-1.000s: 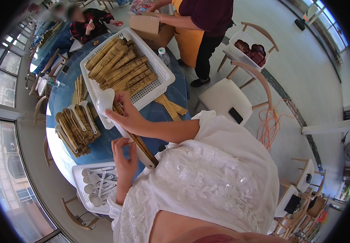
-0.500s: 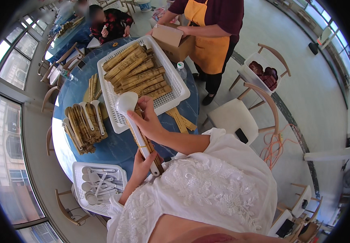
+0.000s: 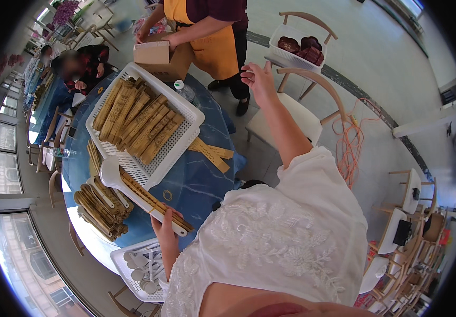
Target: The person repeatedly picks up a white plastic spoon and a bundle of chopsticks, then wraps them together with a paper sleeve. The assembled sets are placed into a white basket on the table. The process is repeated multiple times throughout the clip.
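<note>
My left hand (image 3: 167, 231) is closed round the lower end of a long-handled white spoon (image 3: 113, 174) laid along a bundle of brown patterned flat strips (image 3: 142, 191). The spoon's bowl points away from me, over the table. A thin yellowish band (image 3: 168, 195) lies on the blue tabletop beside the bundle. Off to the right, my right hand (image 3: 260, 83) is raised with its fingers apart and nothing in it, out past the table edge. Left of the held bundle is a pile of finished-looking bundles (image 3: 104, 206), strips with white spoons on them.
A white perforated basket (image 3: 154, 177) of brown strip packets stands on the blue round table (image 3: 185, 182). Loose strips (image 3: 212, 153) lie right of it, a bottle (image 3: 184, 91) behind. Another basket (image 3: 119, 259) holds white spoons. A person in an orange apron (image 3: 207, 47) handles a cardboard box (image 3: 159, 61).
My right hand has left the spoon bundle and swung out to the upper right, opening. My left hand keeps hold of the bundle. The view has turned, shifting the table leftward.
</note>
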The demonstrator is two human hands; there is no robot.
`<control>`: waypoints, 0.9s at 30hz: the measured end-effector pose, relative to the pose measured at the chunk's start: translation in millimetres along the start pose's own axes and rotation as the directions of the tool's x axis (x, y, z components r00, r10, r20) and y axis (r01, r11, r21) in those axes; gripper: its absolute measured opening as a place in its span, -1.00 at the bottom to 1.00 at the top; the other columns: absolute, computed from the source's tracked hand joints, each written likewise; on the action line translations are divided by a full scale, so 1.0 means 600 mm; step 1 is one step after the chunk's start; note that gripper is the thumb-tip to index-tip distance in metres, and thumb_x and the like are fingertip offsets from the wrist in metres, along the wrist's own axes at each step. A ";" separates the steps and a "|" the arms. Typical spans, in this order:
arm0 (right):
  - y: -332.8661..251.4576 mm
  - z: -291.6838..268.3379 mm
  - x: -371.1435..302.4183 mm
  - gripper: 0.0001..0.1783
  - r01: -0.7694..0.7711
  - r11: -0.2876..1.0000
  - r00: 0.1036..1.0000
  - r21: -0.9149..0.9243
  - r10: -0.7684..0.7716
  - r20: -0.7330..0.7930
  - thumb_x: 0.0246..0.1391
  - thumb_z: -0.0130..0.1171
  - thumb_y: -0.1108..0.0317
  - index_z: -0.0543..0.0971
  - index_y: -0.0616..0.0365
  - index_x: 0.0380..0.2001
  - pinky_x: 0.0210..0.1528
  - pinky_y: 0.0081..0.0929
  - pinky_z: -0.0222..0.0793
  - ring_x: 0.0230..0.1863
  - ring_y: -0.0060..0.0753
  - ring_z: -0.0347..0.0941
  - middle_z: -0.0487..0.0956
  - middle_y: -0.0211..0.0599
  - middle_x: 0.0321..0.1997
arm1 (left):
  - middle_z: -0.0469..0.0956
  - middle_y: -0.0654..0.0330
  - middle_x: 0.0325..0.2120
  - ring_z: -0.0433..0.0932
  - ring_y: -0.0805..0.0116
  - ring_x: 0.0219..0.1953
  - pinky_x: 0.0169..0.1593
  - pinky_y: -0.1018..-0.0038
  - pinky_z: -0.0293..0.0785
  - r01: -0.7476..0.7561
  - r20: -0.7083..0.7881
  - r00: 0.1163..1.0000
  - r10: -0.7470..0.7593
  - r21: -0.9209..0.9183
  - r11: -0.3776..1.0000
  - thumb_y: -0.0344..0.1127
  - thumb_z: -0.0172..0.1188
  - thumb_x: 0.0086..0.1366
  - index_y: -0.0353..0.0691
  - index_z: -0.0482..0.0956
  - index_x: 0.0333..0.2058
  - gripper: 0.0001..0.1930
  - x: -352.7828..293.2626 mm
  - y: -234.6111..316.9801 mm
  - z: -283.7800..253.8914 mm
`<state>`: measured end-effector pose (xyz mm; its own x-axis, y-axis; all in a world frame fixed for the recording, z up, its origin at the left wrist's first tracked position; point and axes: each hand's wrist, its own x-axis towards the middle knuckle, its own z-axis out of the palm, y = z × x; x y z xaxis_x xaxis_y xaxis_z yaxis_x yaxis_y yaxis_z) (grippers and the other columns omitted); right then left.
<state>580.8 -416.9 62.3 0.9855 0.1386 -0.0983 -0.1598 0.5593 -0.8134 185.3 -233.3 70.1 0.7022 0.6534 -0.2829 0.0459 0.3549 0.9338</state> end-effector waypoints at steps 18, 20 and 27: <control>-0.045 -0.305 0.093 -0.64 -0.100 0.995 0.980 -0.024 0.094 -0.174 0.03 0.06 0.48 0.13 -0.01 -0.19 -0.64 -0.68 0.09 -0.60 -0.67 0.20 0.35 -0.40 -0.54 | 0.45 0.13 -0.46 0.50 0.33 -0.48 -0.38 0.44 0.45 0.054 0.166 0.983 -0.073 0.115 0.992 -0.51 0.09 0.17 -0.31 0.29 -0.15 -0.73 -0.034 -0.022 0.049; -0.048 -0.306 0.087 -0.64 -0.103 0.995 0.978 -0.018 0.098 -0.185 0.03 0.05 0.48 0.13 -0.01 -0.20 -0.65 -0.69 0.07 -0.62 -0.67 0.19 0.34 -0.41 -0.55 | 0.45 0.13 -0.46 0.49 0.33 -0.49 -0.39 0.44 0.45 0.056 0.161 0.984 -0.075 0.117 0.992 -0.51 0.09 0.17 -0.31 0.29 -0.15 -0.73 -0.037 -0.021 0.055; -0.077 -0.323 0.051 -0.18 -0.136 0.991 0.963 0.012 0.136 -0.232 0.00 0.03 0.53 -0.13 -0.04 0.26 -0.66 -0.70 0.04 -0.66 -0.66 0.16 0.32 -0.45 -0.59 | 0.45 0.12 -0.45 0.49 0.33 -0.49 -0.40 0.44 0.45 0.060 0.200 0.977 -0.077 0.091 0.994 -0.51 0.10 0.16 -0.31 0.28 -0.15 -0.72 -0.025 -0.025 0.067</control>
<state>629.8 -596.7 -14.2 0.9410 0.0200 -0.3377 -0.2934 0.5452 -0.7852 202.6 -275.3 69.1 0.8246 0.4768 -0.3045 0.1522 0.3315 0.9311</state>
